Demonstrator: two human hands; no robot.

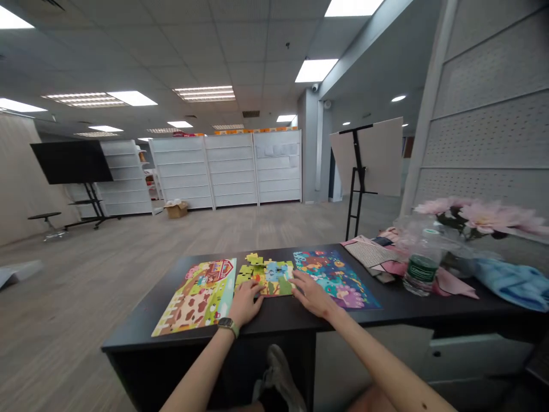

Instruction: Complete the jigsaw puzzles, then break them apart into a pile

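A partly joined jigsaw puzzle (pixel 278 272) with green, yellow and blue pieces lies in the middle of the black table. At its lower left edge my left hand (pixel 245 302) rests with fingers stretched out on the pieces, a watch on the wrist. My right hand (pixel 315 293) lies at the puzzle's right edge, fingers spread and fingertips touching it. Yellow-green puzzle pieces (pixel 254 259) sit at the top left of the puzzle, some overlapping. To the left is a farm picture sheet (pixel 195 297); on the right, a dark blue sea-animal picture sheet (pixel 343 274), partly beneath my right hand.
On the table's right side stand a clear plastic bottle with a green label (pixel 420 269), pink flowers (pixel 480 216) and a blue cloth (pixel 514 280). A book-like grey item (pixel 371 252) lies nearby. The black table's (pixel 132 326) front edge is beneath my forearms.
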